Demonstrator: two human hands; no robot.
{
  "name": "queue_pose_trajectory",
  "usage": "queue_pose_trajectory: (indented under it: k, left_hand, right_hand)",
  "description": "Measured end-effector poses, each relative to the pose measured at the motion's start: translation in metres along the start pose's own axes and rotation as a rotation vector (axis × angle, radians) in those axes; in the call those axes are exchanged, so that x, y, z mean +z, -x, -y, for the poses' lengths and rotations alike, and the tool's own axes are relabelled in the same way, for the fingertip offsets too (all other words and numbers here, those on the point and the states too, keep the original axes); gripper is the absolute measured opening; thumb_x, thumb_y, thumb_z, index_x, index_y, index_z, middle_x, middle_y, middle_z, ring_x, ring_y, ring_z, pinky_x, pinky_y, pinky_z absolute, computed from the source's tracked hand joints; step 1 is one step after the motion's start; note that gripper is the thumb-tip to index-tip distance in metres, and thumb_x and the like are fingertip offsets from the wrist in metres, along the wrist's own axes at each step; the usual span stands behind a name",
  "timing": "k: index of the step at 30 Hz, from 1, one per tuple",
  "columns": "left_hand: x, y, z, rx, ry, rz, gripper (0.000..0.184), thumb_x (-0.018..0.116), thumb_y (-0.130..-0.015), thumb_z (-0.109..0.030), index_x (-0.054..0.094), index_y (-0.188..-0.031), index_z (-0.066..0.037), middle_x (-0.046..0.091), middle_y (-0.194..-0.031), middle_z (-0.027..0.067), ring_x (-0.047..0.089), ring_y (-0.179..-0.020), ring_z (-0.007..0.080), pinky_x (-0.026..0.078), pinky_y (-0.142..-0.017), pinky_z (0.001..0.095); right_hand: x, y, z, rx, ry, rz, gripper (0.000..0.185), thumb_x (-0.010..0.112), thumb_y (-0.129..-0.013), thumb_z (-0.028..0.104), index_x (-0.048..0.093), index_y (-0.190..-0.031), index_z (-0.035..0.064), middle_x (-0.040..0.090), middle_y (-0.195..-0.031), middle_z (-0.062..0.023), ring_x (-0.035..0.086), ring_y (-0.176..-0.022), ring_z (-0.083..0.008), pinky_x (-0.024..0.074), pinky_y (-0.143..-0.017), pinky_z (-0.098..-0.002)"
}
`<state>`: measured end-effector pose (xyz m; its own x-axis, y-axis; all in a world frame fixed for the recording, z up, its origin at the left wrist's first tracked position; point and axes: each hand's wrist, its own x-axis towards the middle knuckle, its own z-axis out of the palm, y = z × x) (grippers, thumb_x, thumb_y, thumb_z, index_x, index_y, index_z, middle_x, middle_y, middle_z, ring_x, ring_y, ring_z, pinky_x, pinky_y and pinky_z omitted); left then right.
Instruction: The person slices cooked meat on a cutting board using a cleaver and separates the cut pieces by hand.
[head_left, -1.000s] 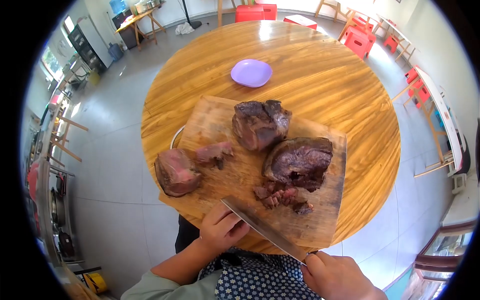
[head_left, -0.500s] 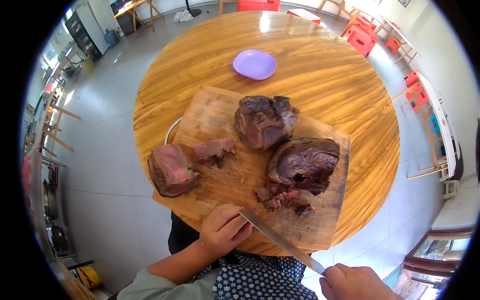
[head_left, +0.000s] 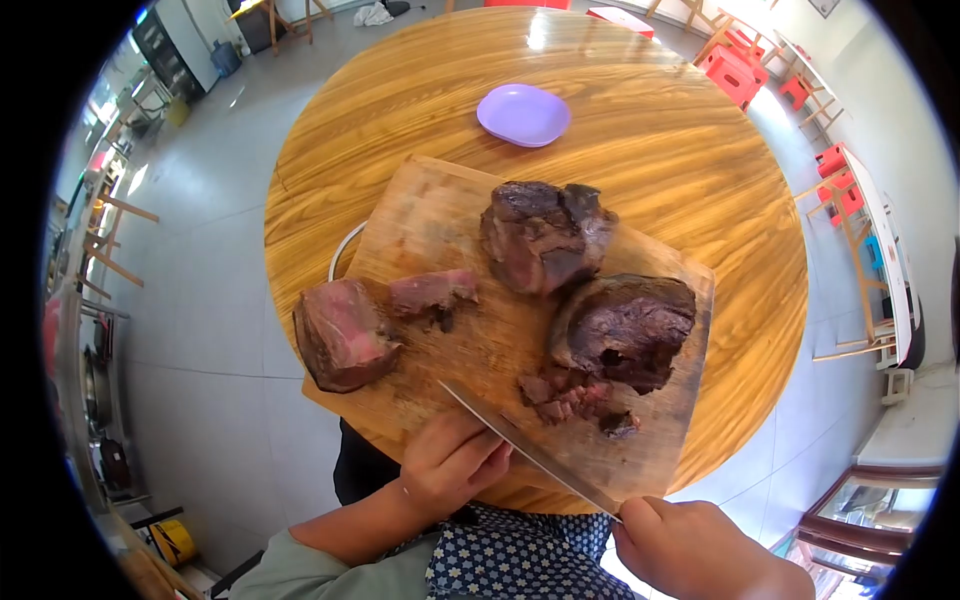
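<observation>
My right hand (head_left: 680, 540) grips the handle of a long knife (head_left: 530, 448), its blade pointing up and left over the near edge of a wooden cutting board (head_left: 450, 205). Beside the blade is my left hand (head_left: 450, 462), its fingers curled against the knife; what they hold, if anything, is hidden. On the board lie a large dark meat chunk (head_left: 545, 238), a second dark chunk (head_left: 630, 325) right of it, and small cut pieces (head_left: 575, 398) below. A pinkish meat block (head_left: 345, 335) rests at the left edge, next to a thin meat strip (head_left: 432, 292).
The board sits on a round wooden table (head_left: 660, 130). A purple plate (head_left: 523, 115) is beyond it. Red stools (head_left: 735, 75) and a white side table (head_left: 885, 240) stand at the right. A yellow object (head_left: 175, 541) is on the floor at the lower left.
The knife first slid right and down along my left hand, then moved back up and left, with its tip now past the fingers. My right hand moved with it. The view has tilted slightly.
</observation>
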<state>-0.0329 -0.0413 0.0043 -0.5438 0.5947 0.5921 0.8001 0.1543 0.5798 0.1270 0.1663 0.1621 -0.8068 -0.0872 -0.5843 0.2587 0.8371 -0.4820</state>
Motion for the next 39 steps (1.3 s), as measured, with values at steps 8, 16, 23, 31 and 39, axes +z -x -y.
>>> queue_pose_trajectory:
  k: [8, 16, 23, 31, 39]
  left_hand:
    - [0.002, -0.001, 0.0, 0.03, 0.035, -0.015, 0.027, 0.083, -0.07, -0.001, 0.073, -0.096, 0.0, 0.07, -0.1, 0.0127, 0.07, -0.088, 0.0307, 0.058, -0.075, 0.0377]
    - [0.002, -0.002, 0.001, 0.047, -0.011, -0.059, 0.03, 0.083, -0.071, -0.001, 0.073, -0.098, -0.001, 0.07, -0.098, 0.0113, 0.07, -0.085, 0.0289, 0.058, -0.072, 0.0361]
    - [0.003, -0.001, -0.003, 0.043, -0.041, -0.096, 0.029, 0.084, -0.071, 0.0, 0.073, -0.099, -0.002, 0.07, -0.096, 0.0112, 0.069, -0.079, 0.0287, 0.056, -0.067, 0.0352]
    - [0.005, -0.003, -0.001, 0.074, 0.045, -0.143, 0.028, 0.085, -0.073, -0.001, 0.072, -0.098, -0.002, 0.067, -0.092, 0.0116, 0.067, -0.076, 0.029, 0.054, -0.064, 0.0358]
    - [0.002, 0.005, 0.0, 0.054, 0.027, -0.103, 0.029, 0.087, -0.071, -0.003, 0.074, -0.097, -0.001, 0.069, -0.096, 0.0124, 0.067, -0.083, 0.0291, 0.053, -0.069, 0.0359]
  right_hand:
    - [-0.008, 0.017, 0.01, 0.079, -0.051, -0.011, 0.04, 0.05, -0.092, 0.005, 0.044, -0.13, -0.0031, 0.064, -0.088, -0.0299, 0.066, -0.07, -0.0456, 0.0518, -0.059, -0.0525]
    - [-0.007, -0.034, 0.001, -0.006, 0.004, -0.042, 0.022, 0.059, -0.098, 0.021, 0.049, -0.099, 0.0026, 0.065, -0.071, -0.0212, 0.064, -0.064, -0.044, 0.0514, -0.058, -0.0531]
    - [0.009, -0.067, 0.002, -0.097, -0.058, -0.188, 0.022, 0.055, -0.101, 0.024, 0.047, -0.1, 0.0039, 0.065, -0.07, -0.0235, 0.064, -0.068, -0.0484, 0.0508, -0.062, -0.056]
    - [0.0, -0.015, -0.016, 0.079, -0.237, -0.328, 0.025, 0.062, -0.1, 0.024, 0.047, -0.099, 0.0038, 0.064, -0.077, -0.0241, 0.062, -0.072, -0.0467, 0.0471, -0.063, -0.0527]
    - [0.01, 0.002, 0.01, 0.092, -0.049, -0.397, 0.022, 0.067, -0.095, 0.022, 0.054, -0.094, 0.004, 0.064, -0.071, -0.0174, 0.063, -0.062, -0.0413, 0.0492, -0.056, -0.0485]
